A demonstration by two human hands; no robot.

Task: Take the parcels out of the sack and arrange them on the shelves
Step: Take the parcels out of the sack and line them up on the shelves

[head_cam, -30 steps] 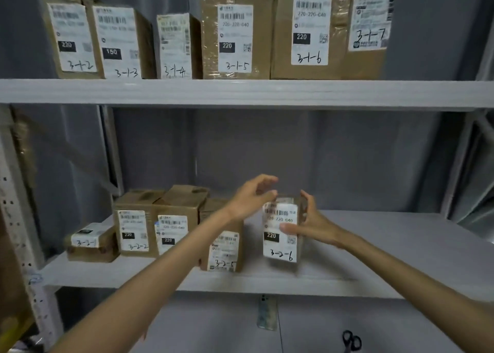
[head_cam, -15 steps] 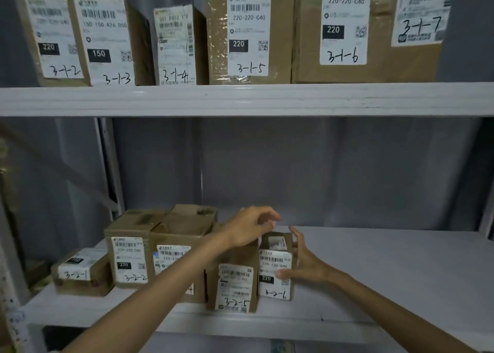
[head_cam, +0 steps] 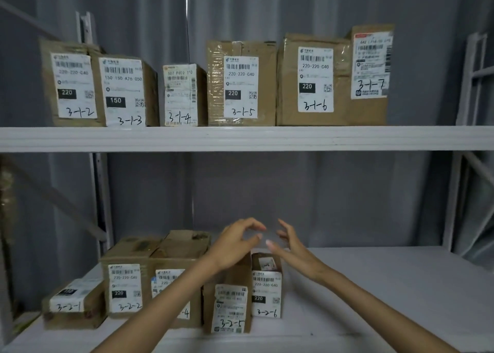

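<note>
A small brown parcel marked 3-2-6 (head_cam: pixel 266 290) stands on the lower shelf (head_cam: pixel 387 299), beside the parcel marked 3-2-5 (head_cam: pixel 230 308). My left hand (head_cam: pixel 235 244) hovers just above and behind these two, fingers curled and apart, holding nothing. My right hand (head_cam: pixel 292 245) floats above the 3-2-6 parcel's right side, fingers spread, clear of the box. Further left on the same shelf stand parcels 3-2-1 (head_cam: pixel 72 303), 3-2-2 (head_cam: pixel 125 280) and one partly hidden by my left forearm (head_cam: pixel 176 267). The sack is out of view.
The upper shelf (head_cam: pixel 240 138) carries a row of labelled parcels from 3-1-2 (head_cam: pixel 72 85) to 3-1-7 (head_cam: pixel 371 66). White shelf uprights (head_cam: pixel 451 197) stand at the right and left. A grey curtain hangs behind. Bare shelf surface stretches right of the 3-2-6 parcel.
Both hands have let go of the 3-2-6 parcel and risen above it. The parcel now rests on the lower shelf. My view has tilted up, showing more of the upper shelf.
</note>
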